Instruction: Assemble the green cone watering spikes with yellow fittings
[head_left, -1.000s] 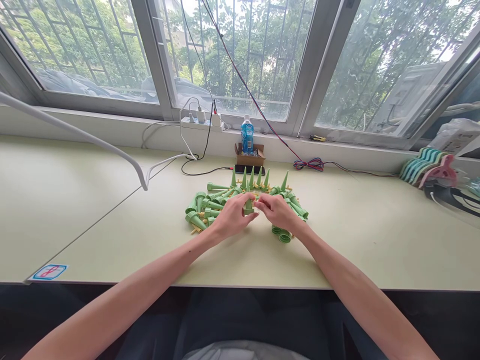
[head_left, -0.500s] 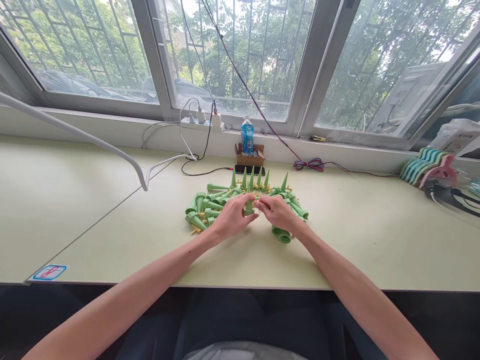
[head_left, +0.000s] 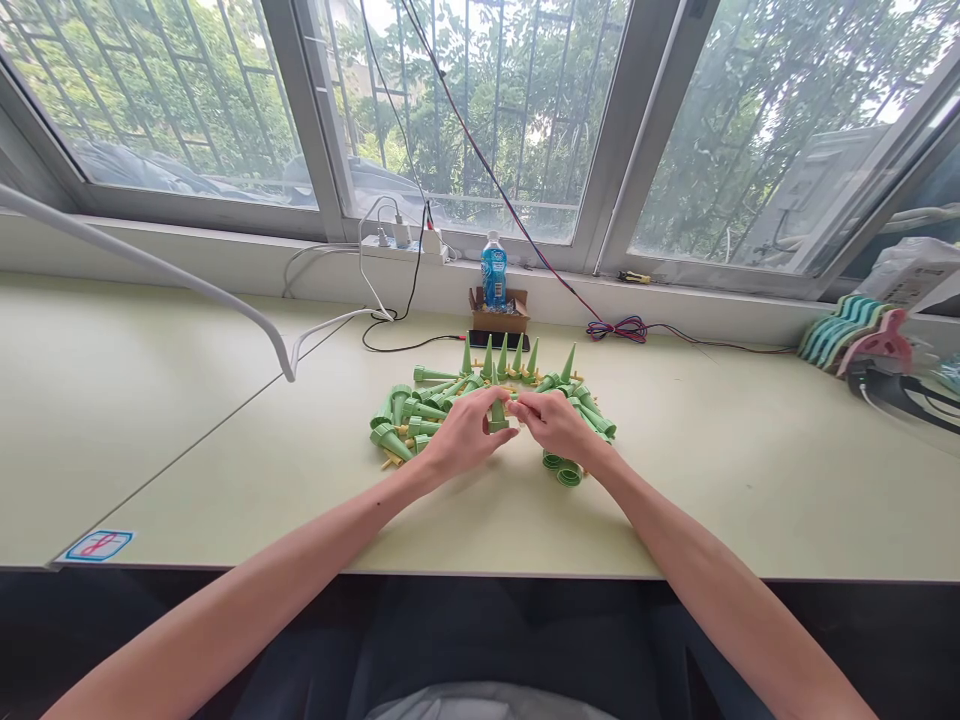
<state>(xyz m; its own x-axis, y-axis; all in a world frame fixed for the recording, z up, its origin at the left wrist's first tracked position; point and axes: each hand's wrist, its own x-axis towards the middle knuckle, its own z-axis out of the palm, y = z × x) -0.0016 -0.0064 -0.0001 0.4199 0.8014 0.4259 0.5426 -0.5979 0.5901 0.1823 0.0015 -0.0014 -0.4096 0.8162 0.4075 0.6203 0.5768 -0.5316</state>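
Both my hands meet over a heap of green plastic cone spikes [head_left: 409,412] on the pale green table [head_left: 225,470]. My left hand [head_left: 466,434] is closed round one green cone [head_left: 497,412], held point up. My right hand [head_left: 553,424] pinches at the same cone from the right, fingers pressed together; a small yellowish part may sit between its fingertips, too small to be sure. A row of green cones [head_left: 516,358] stands upright just behind my hands. Short green caps [head_left: 564,468] lie under my right wrist.
A blue-labelled water bottle [head_left: 493,270] stands in a small cardboard box [head_left: 499,318] by the window sill, with a dark phone [head_left: 499,340] in front. Cables [head_left: 630,328] and a power strip [head_left: 409,240] run along the sill. Stacked teal and pink items [head_left: 855,335] lie far right. A white bar [head_left: 150,265] crosses the left.
Almost nothing differs. Both hands stay at the same spot on the green cone, with only slight finger shifts.
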